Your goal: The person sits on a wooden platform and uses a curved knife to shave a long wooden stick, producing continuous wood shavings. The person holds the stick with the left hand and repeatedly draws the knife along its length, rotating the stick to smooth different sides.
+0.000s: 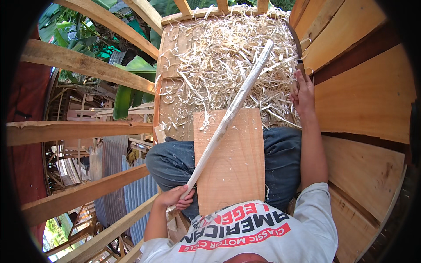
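My left hand (177,197) is closed round the lower end of a long, pale, peeled stick (230,115). The stick slants up and to the right, crossing over a flat wooden board (234,162) that lies across my lap. Out to the right, my right hand (303,94) grips the brown wooden handle of a long curved knife (300,62). Its dark blade points away from me along the right side of the shavings, apart from the stick. A few small shavings rest on the board.
Curled wood shavings (237,52) cover much of the plank floor (171,57) ahead. Wooden rails (83,131) run along the left, with corrugated metal sheets (114,175) and timber scraps below. A plank wall (359,96) stands close on the right. Banana leaves (131,90) show outside.
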Available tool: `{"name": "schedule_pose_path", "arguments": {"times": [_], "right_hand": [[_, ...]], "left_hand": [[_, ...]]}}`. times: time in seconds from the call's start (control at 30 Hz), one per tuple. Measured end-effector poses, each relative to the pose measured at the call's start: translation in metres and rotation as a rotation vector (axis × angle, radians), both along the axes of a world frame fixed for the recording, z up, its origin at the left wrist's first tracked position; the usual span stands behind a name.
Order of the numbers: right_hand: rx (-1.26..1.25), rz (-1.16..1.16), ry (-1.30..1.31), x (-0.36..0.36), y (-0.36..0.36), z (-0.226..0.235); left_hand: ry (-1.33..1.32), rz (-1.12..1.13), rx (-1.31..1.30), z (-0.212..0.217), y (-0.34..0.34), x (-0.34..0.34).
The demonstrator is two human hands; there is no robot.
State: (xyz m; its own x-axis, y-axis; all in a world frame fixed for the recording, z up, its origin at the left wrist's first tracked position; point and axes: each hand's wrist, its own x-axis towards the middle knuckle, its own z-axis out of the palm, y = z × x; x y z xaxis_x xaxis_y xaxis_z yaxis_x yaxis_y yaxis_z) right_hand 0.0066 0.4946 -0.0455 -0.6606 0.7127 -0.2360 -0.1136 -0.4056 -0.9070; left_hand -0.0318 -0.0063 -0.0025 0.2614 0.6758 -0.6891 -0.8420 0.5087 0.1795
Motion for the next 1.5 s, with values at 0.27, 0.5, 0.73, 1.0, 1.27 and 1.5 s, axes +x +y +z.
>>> {"name": "schedule_pose_path", "arguments": {"times": [0.27,0.5,0.73,1.0,1.27,1.5], "right_hand": [[0.565,0.466,-0.145,-0.001,-0.043,0.010],[1.222,0.725,-0.562,0.022,-0.086,0.030],[1.290,0.462,-0.565,0.035,-0.100,0.024],[1.431,0.437,-0.688,0.021,-0.098,0.017],[1.553,0.361,-0.732,-0.011,-0.083,0.005],[1.661,0.325,-0.766,-0.034,-0.065,0.004]], "left_hand": [[0.376,-0.093,-0.087,0.007,-0.014,0.022],[0.661,-0.151,-0.227,0.019,-0.047,0.046],[0.607,-0.072,-0.239,0.004,-0.056,0.045],[0.563,-0.072,-0.219,0.001,-0.053,0.037],[0.635,-0.116,-0.269,0.008,-0.043,0.035],[0.606,-0.085,-0.268,0.007,-0.040,0.036]]}}
